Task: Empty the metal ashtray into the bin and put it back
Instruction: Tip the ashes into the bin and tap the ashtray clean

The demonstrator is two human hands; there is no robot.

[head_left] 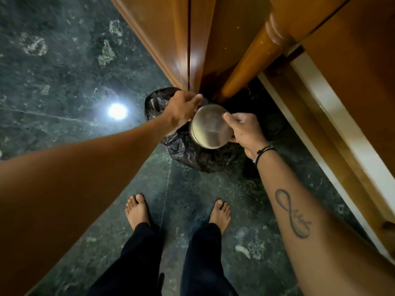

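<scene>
The round metal ashtray (208, 128) is turned bottom-up over the bin (192, 154), which is lined with a crumpled black plastic bag. My right hand (244, 130) grips the ashtray's right rim. My left hand (184, 110) rests against its upper left edge, fingers curled over it. The ashtray's inside and the bin's contents are hidden.
The bin stands on a dark green marble floor (64, 67) in a corner made by a wooden door (168, 37) and a turned wooden furniture leg (254, 58). A wooden frame with a white strip (333, 116) runs along the right. My bare feet (136, 210) stand just short of the bin.
</scene>
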